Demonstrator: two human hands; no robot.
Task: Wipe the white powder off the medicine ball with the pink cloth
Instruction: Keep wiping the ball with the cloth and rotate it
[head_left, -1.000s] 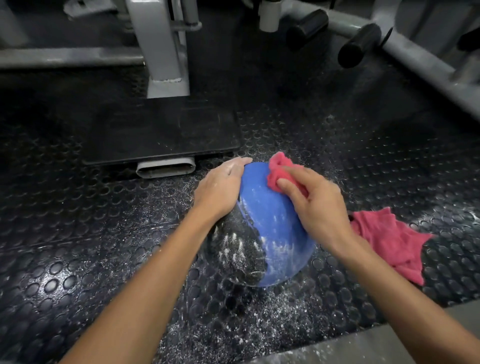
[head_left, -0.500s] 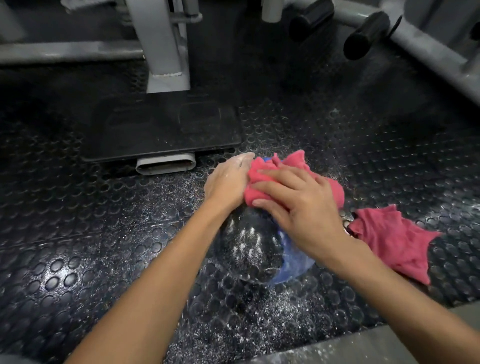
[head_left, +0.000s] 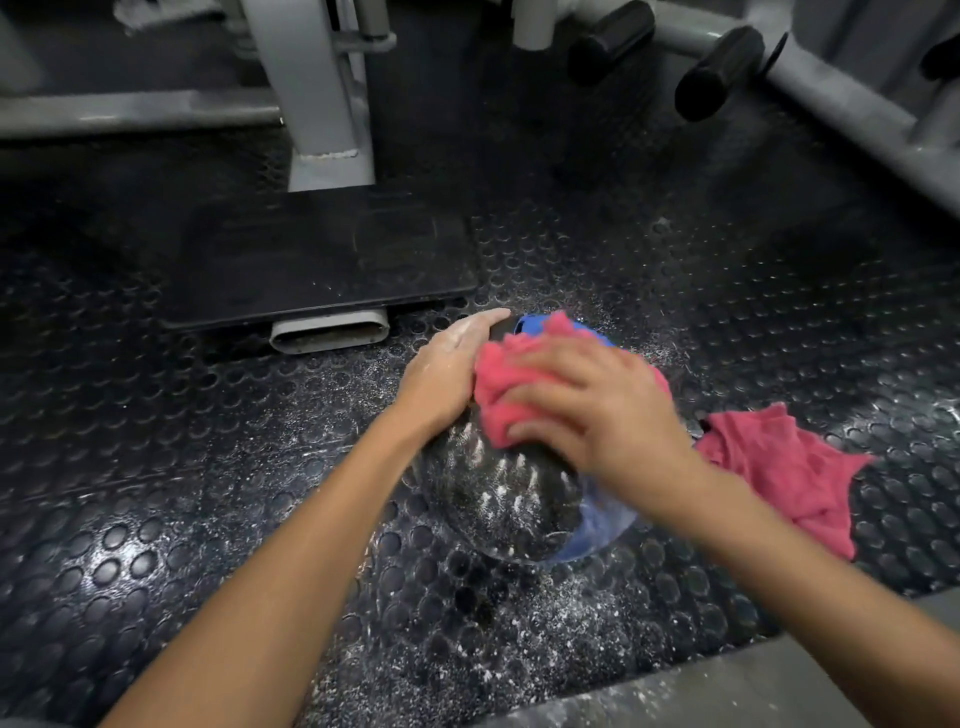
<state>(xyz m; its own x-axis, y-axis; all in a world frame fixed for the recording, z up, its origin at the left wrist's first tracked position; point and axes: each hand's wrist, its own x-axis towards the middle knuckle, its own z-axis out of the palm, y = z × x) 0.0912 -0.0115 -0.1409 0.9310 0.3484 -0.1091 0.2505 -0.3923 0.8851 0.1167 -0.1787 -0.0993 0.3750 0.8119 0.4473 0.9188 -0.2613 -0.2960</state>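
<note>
The medicine ball (head_left: 511, 499), black and blue with white powder streaks on its black panel, sits on the studded rubber floor at centre. My left hand (head_left: 447, 374), dusted with powder, rests flat on the ball's upper left side with its fingers straight. My right hand (head_left: 597, 410) presses a bunched part of the pink cloth (head_left: 498, 384) onto the top of the ball, fingers curled over the fabric. The rest of the cloth (head_left: 779, 467) trails to the right onto the floor. Most of the ball's blue side is hidden under my right hand.
White powder is scattered on the black studded floor (head_left: 156, 519) around the ball. A black flat plate (head_left: 311, 260) with a grey machine post (head_left: 322, 104) lies behind. Grey frame tubes with black foam rollers (head_left: 717, 73) run along the back right. A grey ledge (head_left: 727, 691) borders the near edge.
My right hand has slid the cloth from the ball's far blue side leftward and toward me, onto the black panel. The ball has turned a little; my left hand stayed put.
</note>
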